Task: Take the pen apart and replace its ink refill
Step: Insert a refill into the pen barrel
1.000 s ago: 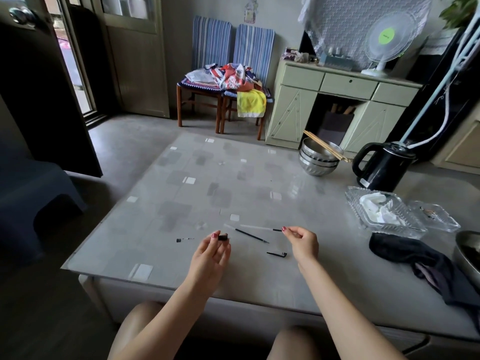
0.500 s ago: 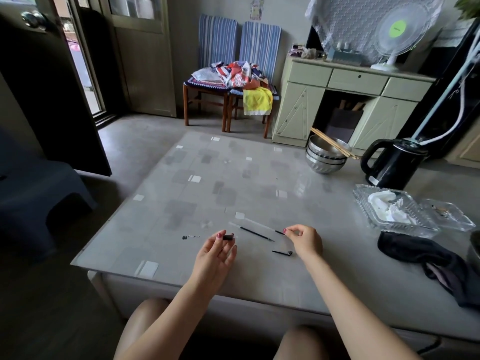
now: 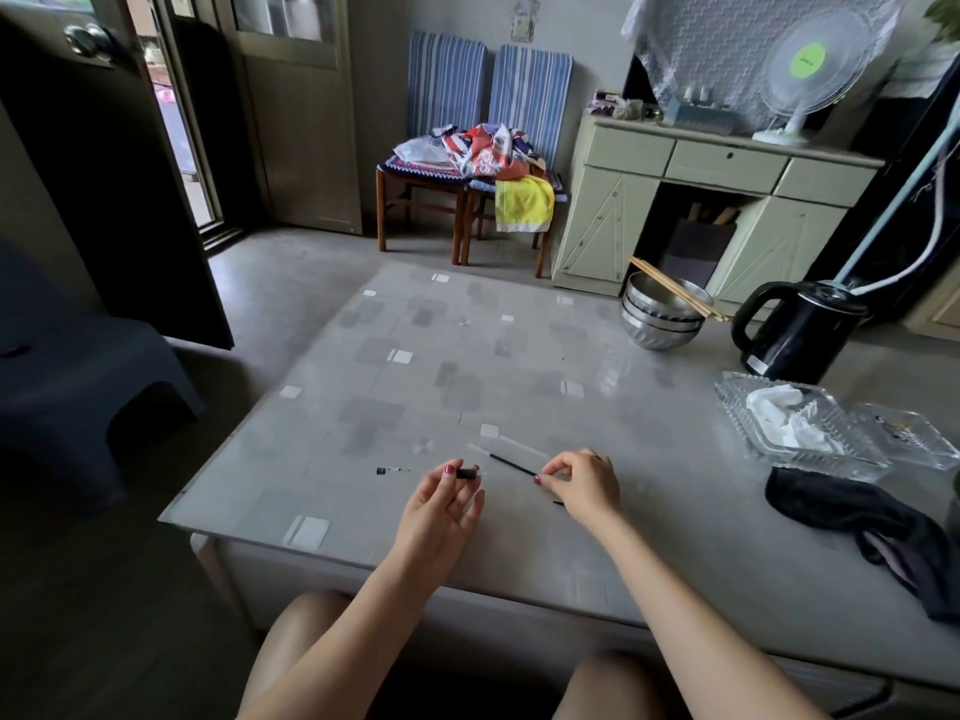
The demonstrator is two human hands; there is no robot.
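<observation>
Pinching a short black pen piece point(image 3: 466, 473) at its tip, your left hand point(image 3: 439, 517) hovers over the tabletop point(image 3: 519, 366). Your right hand point(image 3: 584, 483) has its fingers point(image 3: 550, 472) closed on the near end of a thin black refill point(image 3: 511, 465). A small pen part point(image 3: 390, 470) lies just left of the hands.

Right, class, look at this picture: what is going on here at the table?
A person sits at a low table with a pen taken apart. The left hand holds a short dark pen piece, while the right hand pinches one end of a thin black refill. A small dark part lies on the table to the left. Nothing is reassembled yet.
</observation>
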